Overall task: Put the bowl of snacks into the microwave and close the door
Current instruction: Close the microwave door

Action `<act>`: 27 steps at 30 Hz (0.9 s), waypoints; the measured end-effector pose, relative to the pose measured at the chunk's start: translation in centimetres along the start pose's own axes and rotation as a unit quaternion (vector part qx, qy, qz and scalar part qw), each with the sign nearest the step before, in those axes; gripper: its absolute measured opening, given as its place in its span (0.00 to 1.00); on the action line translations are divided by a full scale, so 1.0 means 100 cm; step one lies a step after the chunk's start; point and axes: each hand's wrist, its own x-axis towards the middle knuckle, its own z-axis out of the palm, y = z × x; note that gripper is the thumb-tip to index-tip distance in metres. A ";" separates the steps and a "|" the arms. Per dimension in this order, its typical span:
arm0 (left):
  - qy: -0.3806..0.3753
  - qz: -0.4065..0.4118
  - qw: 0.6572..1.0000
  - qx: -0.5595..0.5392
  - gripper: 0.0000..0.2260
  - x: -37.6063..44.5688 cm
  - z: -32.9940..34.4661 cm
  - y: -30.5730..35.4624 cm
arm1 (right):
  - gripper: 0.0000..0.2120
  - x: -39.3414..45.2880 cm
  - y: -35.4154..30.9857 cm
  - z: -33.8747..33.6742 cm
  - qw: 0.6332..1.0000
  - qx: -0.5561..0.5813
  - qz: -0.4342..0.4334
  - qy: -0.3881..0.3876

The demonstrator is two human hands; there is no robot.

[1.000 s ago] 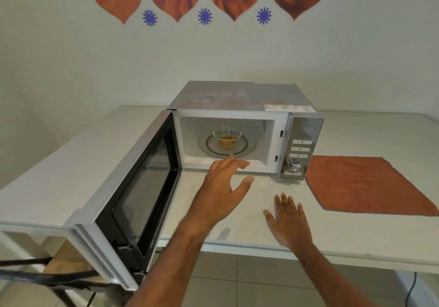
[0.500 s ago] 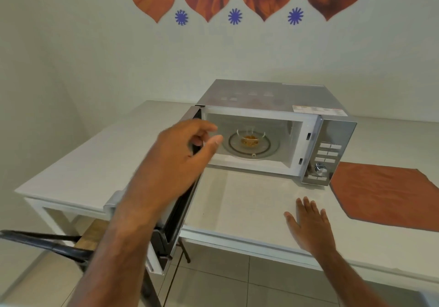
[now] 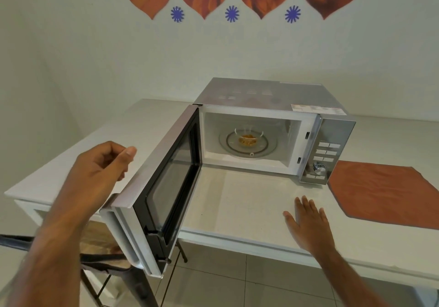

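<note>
Left hand [image 3: 99, 171] loosely curled, empty, outside open door [image 3: 164, 180], contact unclear to me; right hand [image 3: 308, 223] flat, spread on table [image 3: 237, 202]; bowl of snacks [image 3: 248, 138] inside microwave [image 3: 273, 97].

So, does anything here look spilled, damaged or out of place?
Nothing stands out. The bowl of snacks sits upright on the turntable inside the microwave, no spill visible. The door is only open, not damaged. The orange cloth lies flat on the table.
</note>
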 end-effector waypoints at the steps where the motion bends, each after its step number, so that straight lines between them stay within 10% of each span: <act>1: -0.007 -0.006 1.000 -0.001 0.23 -0.002 0.001 -0.004 | 0.38 0.000 0.000 -0.001 1.000 0.001 0.000 0.000; 27: -0.118 0.009 0.970 -0.210 0.19 -0.062 0.108 0.035 | 0.37 -0.002 0.003 -0.001 0.999 0.043 0.003 0.016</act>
